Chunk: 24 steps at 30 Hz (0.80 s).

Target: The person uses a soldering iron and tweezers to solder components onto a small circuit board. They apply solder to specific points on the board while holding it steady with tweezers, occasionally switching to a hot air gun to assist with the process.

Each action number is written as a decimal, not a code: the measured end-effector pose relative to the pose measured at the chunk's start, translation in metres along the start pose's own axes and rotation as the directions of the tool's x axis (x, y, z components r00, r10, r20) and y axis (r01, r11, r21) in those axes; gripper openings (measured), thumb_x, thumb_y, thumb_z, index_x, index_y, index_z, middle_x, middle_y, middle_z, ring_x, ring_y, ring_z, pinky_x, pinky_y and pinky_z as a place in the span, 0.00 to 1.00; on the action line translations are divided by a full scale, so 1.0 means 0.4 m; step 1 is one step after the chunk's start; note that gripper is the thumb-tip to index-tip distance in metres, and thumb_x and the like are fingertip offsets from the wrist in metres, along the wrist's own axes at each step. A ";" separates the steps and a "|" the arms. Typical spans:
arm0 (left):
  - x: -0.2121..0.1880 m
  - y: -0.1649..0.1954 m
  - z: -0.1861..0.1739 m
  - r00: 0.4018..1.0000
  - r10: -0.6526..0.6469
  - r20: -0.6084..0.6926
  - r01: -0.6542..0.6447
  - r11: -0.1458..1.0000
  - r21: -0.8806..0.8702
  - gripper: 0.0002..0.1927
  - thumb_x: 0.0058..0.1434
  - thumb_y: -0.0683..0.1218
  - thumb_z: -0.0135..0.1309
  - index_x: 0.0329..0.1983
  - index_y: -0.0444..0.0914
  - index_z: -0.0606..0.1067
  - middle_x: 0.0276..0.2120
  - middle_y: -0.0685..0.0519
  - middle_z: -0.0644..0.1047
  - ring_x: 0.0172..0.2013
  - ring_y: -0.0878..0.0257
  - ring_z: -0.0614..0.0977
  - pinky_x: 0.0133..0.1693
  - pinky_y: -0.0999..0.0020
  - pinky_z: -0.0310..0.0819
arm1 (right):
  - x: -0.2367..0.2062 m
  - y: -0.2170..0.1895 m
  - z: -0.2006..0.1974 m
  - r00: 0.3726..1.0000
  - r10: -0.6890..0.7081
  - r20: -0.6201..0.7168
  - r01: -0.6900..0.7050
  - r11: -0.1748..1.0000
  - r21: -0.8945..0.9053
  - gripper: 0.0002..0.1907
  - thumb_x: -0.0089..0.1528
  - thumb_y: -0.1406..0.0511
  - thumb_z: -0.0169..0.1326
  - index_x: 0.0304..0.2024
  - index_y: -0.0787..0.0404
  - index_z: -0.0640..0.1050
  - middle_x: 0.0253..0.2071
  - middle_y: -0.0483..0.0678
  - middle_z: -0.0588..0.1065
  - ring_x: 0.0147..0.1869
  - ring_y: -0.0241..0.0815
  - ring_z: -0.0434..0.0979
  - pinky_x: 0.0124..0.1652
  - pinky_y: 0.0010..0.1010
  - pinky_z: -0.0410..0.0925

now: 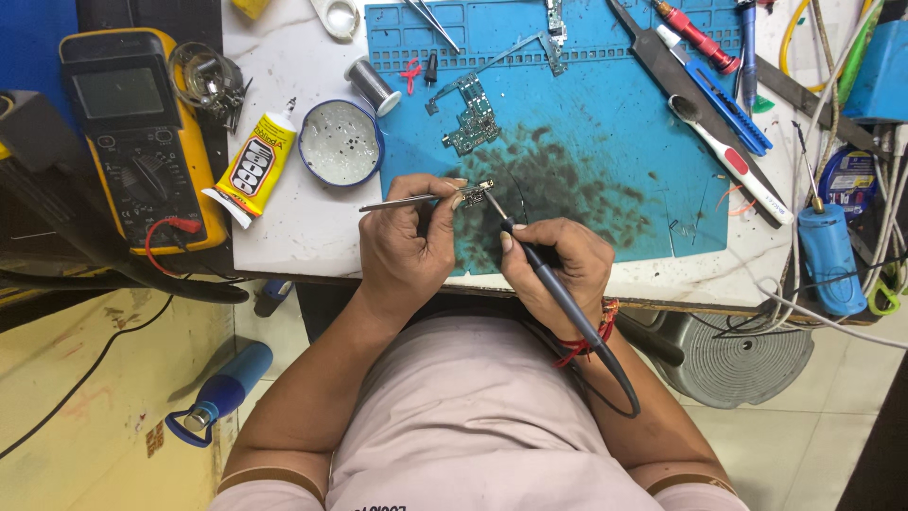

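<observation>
My left hand [407, 237] grips metal tweezers [383, 202], which pinch a small circuit part [479, 189] above the stained blue work mat [605, 132]. My right hand [558, 260] holds a dark soldering iron [549, 279] like a pen, its tip touching that small part. The iron's cable runs back over my right wrist, which wears a red thread. A green circuit board [470, 118] lies on the mat just beyond my hands.
A yellow multimeter [137, 132], a glue tube [253, 166] and a round tin [340, 142] lie left. A toothbrush [728, 156], a file, screwdrivers and a blue tool [830, 255] lie right. The table's front edge runs under my wrists.
</observation>
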<state>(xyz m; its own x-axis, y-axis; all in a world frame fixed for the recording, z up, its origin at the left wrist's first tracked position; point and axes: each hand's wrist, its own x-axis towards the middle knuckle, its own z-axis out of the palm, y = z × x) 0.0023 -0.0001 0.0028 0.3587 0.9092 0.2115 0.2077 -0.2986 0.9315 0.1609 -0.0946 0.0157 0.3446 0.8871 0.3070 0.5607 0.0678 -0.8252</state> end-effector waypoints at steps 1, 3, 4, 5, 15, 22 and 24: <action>0.001 -0.001 0.000 1.000 0.026 0.001 -0.026 1.000 -0.007 0.07 0.71 0.36 0.56 0.47 0.35 0.70 0.42 0.45 0.84 0.33 0.65 0.87 0.33 0.73 0.81 | 0.000 0.001 0.000 1.000 0.008 0.004 -0.008 1.000 0.010 0.07 0.60 0.73 0.65 0.36 0.65 0.78 0.31 0.48 0.78 0.32 0.35 0.78 0.33 0.25 0.68; 0.003 -0.002 0.000 0.997 0.076 0.002 -0.076 0.997 -0.020 0.07 0.72 0.36 0.55 0.48 0.35 0.70 0.43 0.46 0.83 0.39 0.63 0.88 0.38 0.72 0.84 | 0.001 0.002 -0.002 1.000 0.025 0.013 -0.026 0.999 0.031 0.07 0.60 0.73 0.65 0.36 0.65 0.78 0.30 0.48 0.78 0.30 0.34 0.77 0.31 0.24 0.67; 0.003 -0.002 -0.001 0.999 0.048 0.004 -0.048 0.999 -0.022 0.07 0.71 0.36 0.55 0.48 0.35 0.70 0.43 0.45 0.84 0.37 0.64 0.88 0.36 0.73 0.83 | 0.000 0.001 -0.001 1.000 0.028 0.011 -0.028 0.999 0.024 0.07 0.60 0.73 0.65 0.36 0.65 0.78 0.30 0.48 0.78 0.30 0.34 0.77 0.31 0.24 0.68; 0.003 -0.002 -0.001 1.000 0.020 0.006 -0.020 0.999 -0.026 0.07 0.71 0.36 0.56 0.47 0.35 0.70 0.42 0.45 0.84 0.36 0.64 0.88 0.34 0.73 0.82 | 0.000 0.001 0.000 1.000 0.030 0.007 -0.030 0.999 0.015 0.07 0.60 0.73 0.65 0.36 0.65 0.78 0.30 0.48 0.78 0.31 0.34 0.77 0.32 0.24 0.68; 0.001 0.001 0.001 0.999 0.035 -0.010 -0.036 0.999 -0.017 0.06 0.71 0.36 0.56 0.47 0.34 0.70 0.43 0.45 0.84 0.36 0.65 0.87 0.35 0.73 0.82 | 0.001 0.001 0.000 1.000 0.030 -0.002 -0.030 1.000 0.008 0.07 0.59 0.73 0.65 0.35 0.65 0.78 0.30 0.48 0.78 0.30 0.34 0.77 0.32 0.24 0.67; 0.003 -0.001 -0.001 1.000 0.001 0.010 -0.001 1.000 -0.019 0.06 0.70 0.36 0.56 0.46 0.35 0.71 0.42 0.46 0.84 0.32 0.66 0.86 0.31 0.74 0.80 | 0.000 -0.001 0.000 1.000 0.023 -0.005 -0.023 1.000 -0.002 0.07 0.60 0.73 0.65 0.36 0.66 0.78 0.30 0.48 0.78 0.31 0.34 0.78 0.32 0.24 0.68; -0.001 0.000 -0.002 1.000 0.021 0.006 -0.021 1.000 -0.022 0.06 0.71 0.36 0.55 0.46 0.35 0.71 0.43 0.45 0.84 0.33 0.66 0.87 0.33 0.74 0.81 | 0.000 -0.002 -0.001 1.000 0.022 -0.007 -0.022 1.000 -0.006 0.07 0.60 0.73 0.65 0.36 0.66 0.78 0.30 0.49 0.78 0.31 0.34 0.78 0.32 0.25 0.68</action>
<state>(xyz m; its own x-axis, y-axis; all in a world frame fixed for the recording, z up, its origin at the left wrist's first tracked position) 0.0014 -0.0001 0.0029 0.3682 0.9011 0.2290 0.1802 -0.3108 0.9332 0.1608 -0.0950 0.0165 0.3616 0.8854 0.2922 0.5574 0.0459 -0.8290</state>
